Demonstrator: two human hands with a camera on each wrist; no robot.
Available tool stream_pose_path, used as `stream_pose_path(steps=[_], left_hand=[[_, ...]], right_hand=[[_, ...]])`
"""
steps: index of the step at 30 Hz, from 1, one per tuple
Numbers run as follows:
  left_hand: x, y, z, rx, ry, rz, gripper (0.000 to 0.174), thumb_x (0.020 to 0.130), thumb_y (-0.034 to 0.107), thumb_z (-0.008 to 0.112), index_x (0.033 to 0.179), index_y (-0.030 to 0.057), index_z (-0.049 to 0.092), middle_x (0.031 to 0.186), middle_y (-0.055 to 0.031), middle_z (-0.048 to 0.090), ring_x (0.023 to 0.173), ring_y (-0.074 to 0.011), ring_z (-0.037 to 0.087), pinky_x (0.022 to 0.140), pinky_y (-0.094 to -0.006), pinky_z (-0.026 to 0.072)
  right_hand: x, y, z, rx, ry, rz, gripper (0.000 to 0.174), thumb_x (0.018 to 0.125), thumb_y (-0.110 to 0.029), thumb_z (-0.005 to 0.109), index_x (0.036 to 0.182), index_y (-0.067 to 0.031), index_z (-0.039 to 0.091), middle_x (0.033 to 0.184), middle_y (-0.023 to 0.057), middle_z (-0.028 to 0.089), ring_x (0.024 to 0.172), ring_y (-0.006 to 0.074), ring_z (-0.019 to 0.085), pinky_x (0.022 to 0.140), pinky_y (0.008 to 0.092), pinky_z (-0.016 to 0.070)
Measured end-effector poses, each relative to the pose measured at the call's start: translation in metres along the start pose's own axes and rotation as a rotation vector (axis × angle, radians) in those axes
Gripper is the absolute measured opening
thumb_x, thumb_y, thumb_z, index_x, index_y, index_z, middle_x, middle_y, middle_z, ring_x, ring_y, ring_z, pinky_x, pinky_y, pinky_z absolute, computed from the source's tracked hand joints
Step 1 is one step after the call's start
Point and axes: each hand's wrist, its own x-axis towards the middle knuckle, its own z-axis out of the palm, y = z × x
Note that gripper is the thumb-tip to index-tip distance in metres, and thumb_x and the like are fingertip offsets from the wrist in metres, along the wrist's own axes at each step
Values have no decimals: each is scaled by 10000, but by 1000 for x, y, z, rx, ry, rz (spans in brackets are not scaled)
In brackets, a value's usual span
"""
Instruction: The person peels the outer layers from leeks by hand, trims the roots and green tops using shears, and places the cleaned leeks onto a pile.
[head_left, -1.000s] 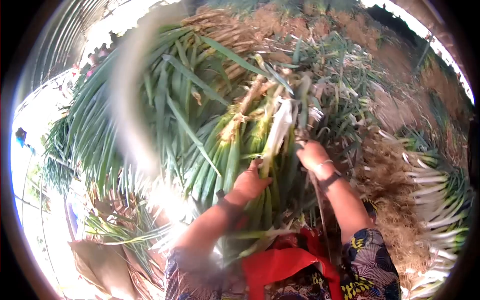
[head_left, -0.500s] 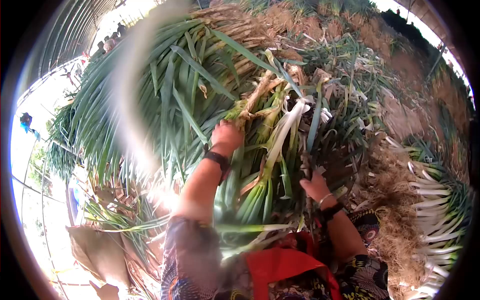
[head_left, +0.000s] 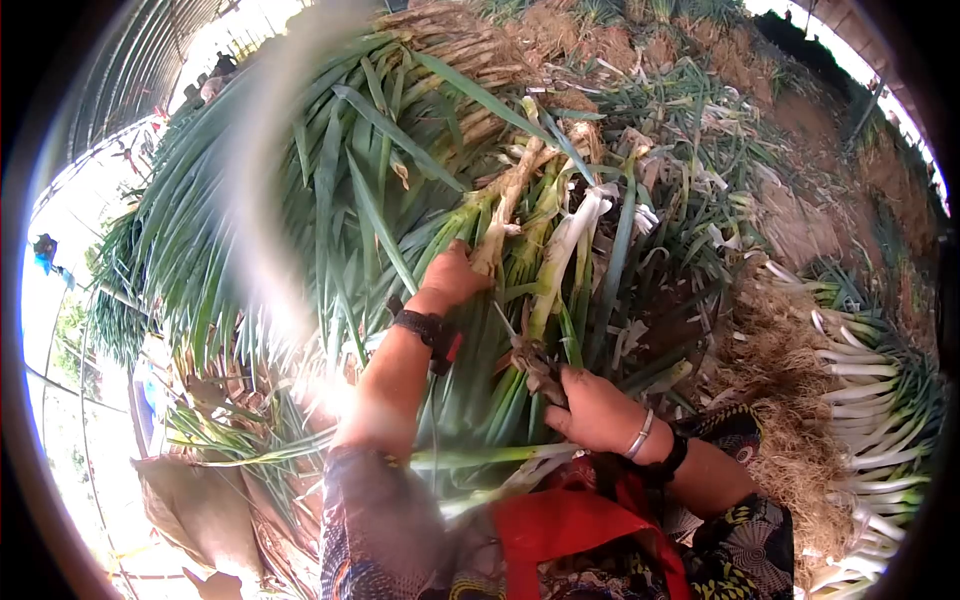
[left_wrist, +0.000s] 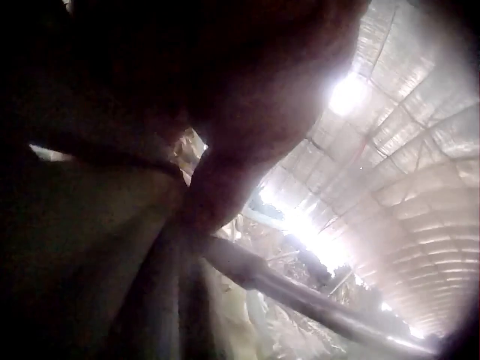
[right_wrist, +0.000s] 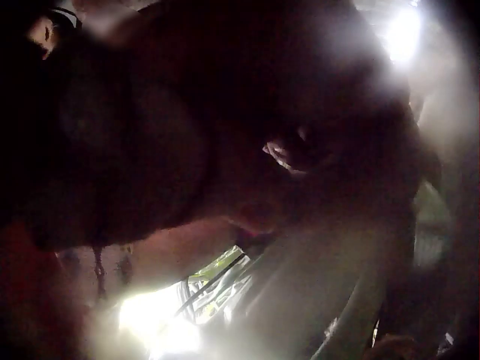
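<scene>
My left hand (head_left: 455, 278) grips a long green onion (head_left: 500, 228) by its stalk, over a heap of green leaves. In the left wrist view the fingers (left_wrist: 232, 172) are dark and curled, with a round stalk (left_wrist: 300, 296) running out beyond them. My right hand (head_left: 600, 412) holds a tool with a rough brown body (head_left: 540, 370), and a thin strip sticks out past it toward the left hand. Between the hands lies a peeled white-stemmed green onion (head_left: 565, 245). The right wrist view is mostly too dark to read.
A big pile of green onions (head_left: 220, 240) spreads at the left. Trimmed white stalks (head_left: 870, 385) lie in a row at the right, beside a heap of pale roots (head_left: 790, 450). Leaf scraps (head_left: 700, 150) cover the ground behind, and a brown sheet (head_left: 200, 515) lies at lower left.
My left hand moves up and left from the near leaves to the stalk. My right hand drops nearer my body, then swings left, bringing the tool toward the left hand.
</scene>
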Motion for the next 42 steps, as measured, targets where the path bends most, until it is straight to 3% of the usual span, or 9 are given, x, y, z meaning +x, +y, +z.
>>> stream_pose_path(steps=[9, 21, 23, 24, 25, 30, 33, 35, 42], left_hand=[[11, -32, 15, -546, 36, -122, 546, 762, 363, 673, 1146, -14, 582, 1043, -220, 647, 1001, -324, 621, 895, -353, 463], [9, -29, 27, -367, 193, -23, 334, 827, 234, 596, 1104, 52, 551, 1015, -245, 629, 1020, -428, 571, 885, -444, 464], [4, -20, 28, -258, 299, 19, 312, 807, 187, 615, 1089, 68, 554, 973, -211, 623, 1003, -413, 573, 862, -461, 467], [2, -16, 28, -202, 351, 39, 305, 797, 164, 624, 1082, 76, 556, 952, -194, 621, 994, -406, 574, 851, -470, 469], [3, -15, 31, 23, 631, 239, 243, 756, 110, 642, 995, 100, 596, 821, -136, 578, 879, -363, 580, 782, -449, 484], [5, -15, 26, 10, 415, 295, 131, 759, 138, 653, 883, 101, 633, 855, -110, 604, 797, -331, 614, 689, -433, 508], [5, -14, 22, 120, 367, 302, 172, 763, 173, 663, 909, 91, 621, 880, -125, 615, 791, -332, 621, 688, -431, 513], [-4, -7, 17, 187, 282, 274, 210, 770, 190, 663, 935, 75, 606, 886, -142, 619, 804, -339, 624, 706, -436, 515], [10, -12, 51, 294, 192, 87, 332, 774, 250, 664, 1014, 36, 579, 944, -214, 632, 874, -382, 633, 784, -450, 516]], right_hand=[[50, -5, -18, -86, 55, 73, 326, 790, -205, 600, 911, 75, 485, 835, 291, 590, 821, 457, 587, 725, 476, 484], [197, 32, -65, -497, 207, 13, 279, 851, -224, 553, 1014, -8, 626, 858, 205, 618, 791, 341, 621, 734, 433, 508], [233, 36, -82, -569, 215, 91, 211, 856, -135, 503, 881, -28, 684, 816, 182, 636, 757, 314, 635, 720, 399, 517], [251, 45, -83, -236, 345, 280, 248, 863, -185, 504, 810, -31, 691, 847, 200, 652, 781, 323, 638, 718, 406, 516], [259, 49, -90, -339, 336, 248, 269, 864, -212, 508, 813, -15, 684, 866, 206, 654, 784, 330, 638, 714, 418, 515], [177, 0, -95, -142, 111, 240, 285, 864, -261, 515, 897, -4, 633, 729, 193, 632, 681, 311, 644, 638, 433, 514], [114, -5, -69, -150, 69, 3, 258, 818, -228, 562, 989, -39, 604, 779, 188, 636, 707, 325, 644, 652, 437, 514], [88, -7, -50, -178, 6, 170, 300, 804, -235, 578, 1017, -24, 600, 829, 199, 637, 741, 356, 634, 685, 451, 513], [150, 6, -67, -242, 111, 120, 320, 825, -273, 576, 942, 21, 630, 851, 240, 632, 781, 368, 636, 692, 460, 506]])
